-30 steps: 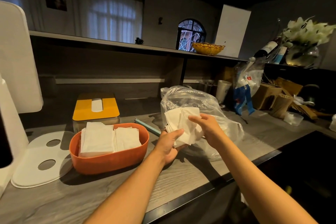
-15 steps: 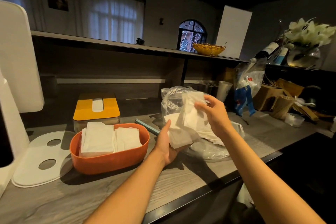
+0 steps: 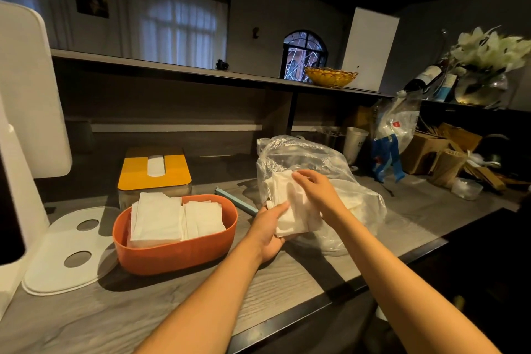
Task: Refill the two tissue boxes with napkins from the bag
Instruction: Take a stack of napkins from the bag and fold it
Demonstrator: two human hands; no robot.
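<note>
Starting at the left, there's a white oval lid (image 3: 61, 250) with two holes lying flat on the counter (image 3: 86, 322), off its box. Right beside it is the orange box (image 3: 175, 253), open, with napkin stacks (image 3: 175, 217) standing side by side inside and poking up past the rim, so I'd say that one's nearly full. Behind it, farther back, is the yellow-lidded box (image 3: 155, 171), lid on, one tissue showing through the slot.

Then the hands, just in front of the clear plastic bag (image 3: 330, 169) at centre right. The left hand (image 3: 268, 231) cups a loose wad of napkins (image 3: 291, 213) from underneath, fingers curled round its near edge. The right hand (image 3: 314, 188) lies on top, fingertips pinching at the upper sheets. More napkins show inside the bag on the right.

If it were me, I'd square that wad up before moving it. It looks floppy and uneven, and a crooked bunch probably won't slide into what little space the orange box has left. Keep the left hand flat under it, tap the edges even, then lower it in upright next to the other stacks. Might be smarter to save this lot for the yellow one, though.
</note>
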